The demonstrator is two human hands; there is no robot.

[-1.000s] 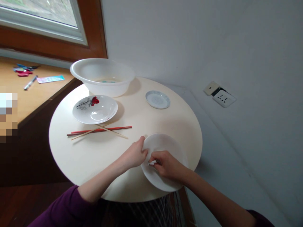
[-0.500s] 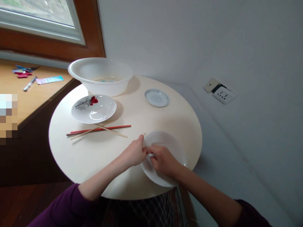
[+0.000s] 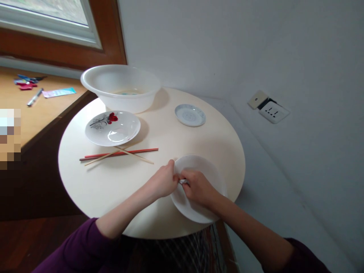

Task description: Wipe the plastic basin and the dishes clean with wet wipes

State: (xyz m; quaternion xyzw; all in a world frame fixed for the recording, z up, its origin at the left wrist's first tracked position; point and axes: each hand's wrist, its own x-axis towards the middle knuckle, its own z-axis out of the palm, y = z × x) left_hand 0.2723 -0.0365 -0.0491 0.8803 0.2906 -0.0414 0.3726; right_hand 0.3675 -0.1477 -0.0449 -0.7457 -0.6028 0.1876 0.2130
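Left hand point(image 3: 163, 182): lower centre of the frame, fingers curled, gripping the left rim of the white plate point(image 3: 206, 168) with the thumb on top. Purple sleeve point(image 3: 82, 246) on the forearm at lower left.

Right hand point(image 3: 199, 188): just right of the left hand, lying over the plate's inner face, fingers bent and pinched on a small white item point(image 3: 183, 182). Only a sliver of it shows between the two hands; what it is cannot be told.

White plate: plain, at the near right edge of the round table point(image 3: 113, 189), lower centre-right of the frame. Its near rim sticks out past the table edge. Whether it rests flat or is tilted off the surface cannot be told.

Chopsticks point(image 3: 119, 154): left of centre, lying on the table well apart from the hands. A red pair lies roughly level, a pale wooden pair crosses over it.

Flowered plate point(image 3: 113, 127): white with a red flower, just above the chopsticks, its near rim over their tips.

Basin point(image 3: 121, 87): large, white, translucent, upper centre-left, just behind the flowered plate.

Saucer point(image 3: 190, 115): small, pale blue pattern, centre, standing alone to the right of the basin.

Wooden desk point(image 3: 40, 113): upper left, beside the table, bearing a pen point(image 3: 34, 97) and some coloured scraps.

Wall socket point(image 3: 274, 112): right of the frame, on the grey wall.
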